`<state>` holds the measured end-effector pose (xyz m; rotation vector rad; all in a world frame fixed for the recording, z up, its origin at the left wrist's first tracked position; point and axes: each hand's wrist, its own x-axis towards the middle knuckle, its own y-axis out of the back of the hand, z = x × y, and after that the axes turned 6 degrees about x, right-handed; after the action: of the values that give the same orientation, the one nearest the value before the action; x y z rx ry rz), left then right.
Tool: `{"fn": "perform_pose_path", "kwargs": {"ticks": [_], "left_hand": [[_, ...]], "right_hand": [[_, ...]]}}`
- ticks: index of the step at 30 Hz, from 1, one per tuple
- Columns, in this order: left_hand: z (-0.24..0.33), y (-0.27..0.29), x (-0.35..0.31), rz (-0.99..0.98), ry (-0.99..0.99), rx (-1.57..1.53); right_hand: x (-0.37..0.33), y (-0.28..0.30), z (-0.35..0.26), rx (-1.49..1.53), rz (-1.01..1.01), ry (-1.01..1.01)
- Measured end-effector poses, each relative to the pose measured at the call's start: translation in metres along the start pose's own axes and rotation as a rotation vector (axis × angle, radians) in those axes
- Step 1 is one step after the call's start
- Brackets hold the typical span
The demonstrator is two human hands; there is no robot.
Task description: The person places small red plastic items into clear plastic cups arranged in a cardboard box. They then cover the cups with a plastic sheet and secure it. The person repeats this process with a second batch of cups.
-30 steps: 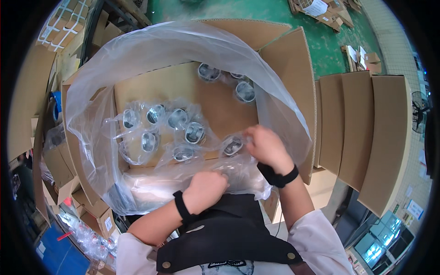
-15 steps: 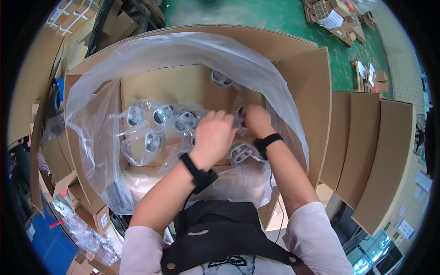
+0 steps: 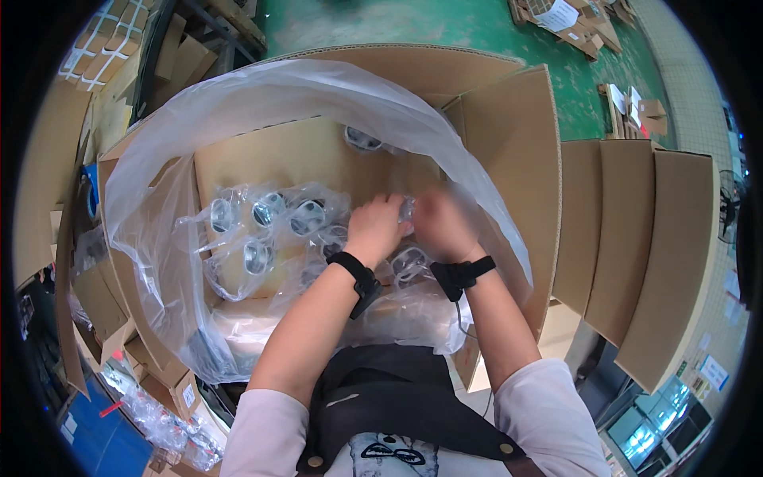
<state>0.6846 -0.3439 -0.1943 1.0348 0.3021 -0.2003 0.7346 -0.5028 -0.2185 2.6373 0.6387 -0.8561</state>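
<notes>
Several round, shiny metal parts in clear plastic bags lie on cardboard inside a big box; one bagged part (image 3: 308, 216) is left of my left hand. My left hand (image 3: 375, 230) is in the middle of the box, its fingers closed at a bit of clear plastic bag (image 3: 408, 210). Just right of it is my right hand (image 3: 447, 226), its fingers smeared by blur. Another bagged metal part (image 3: 409, 264) sits below and between my hands. Farther back, a single metal part (image 3: 363, 138) lies under the liner's edge. Whatever the bag between my hands contains is hidden.
A cloudy plastic liner (image 3: 318, 83) drapes over the walls of the open cardboard box (image 3: 509, 159). Tall cardboard panels (image 3: 675, 238) stand to the right. Plastic-wrapped goods (image 3: 159, 417) lie at lower left, and a loaded pallet (image 3: 576, 28) is on the green floor.
The view has shifted slightly, moving the box left in the picture. My right hand has come away from the metal part and blurs beside my left hand, with plastic now showing between them.
</notes>
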Motion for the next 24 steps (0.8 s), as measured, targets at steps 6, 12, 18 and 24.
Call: {"fn": "perform_pose_path", "kwargs": {"ticks": [6, 12, 18, 24], "left_hand": [[-0.001, -0.005, -0.009, -0.055, -0.013, -0.076], [0.001, 0.029, -0.045, -0.043, 0.072, -0.120], [-0.003, 0.042, -0.039, -0.162, -0.011, 0.127], [-0.007, 0.020, -0.004, -0.287, 0.080, 0.087]], "right_hand": [[-0.018, 0.005, -0.007, -0.461, 0.374, 0.200], [-0.035, 0.000, -0.023, -0.419, 0.407, 0.278], [-0.037, -0.015, -0.019, -0.532, 0.483, 0.244], [-0.028, -0.016, -0.017, -0.245, 0.068, 0.077]]}}
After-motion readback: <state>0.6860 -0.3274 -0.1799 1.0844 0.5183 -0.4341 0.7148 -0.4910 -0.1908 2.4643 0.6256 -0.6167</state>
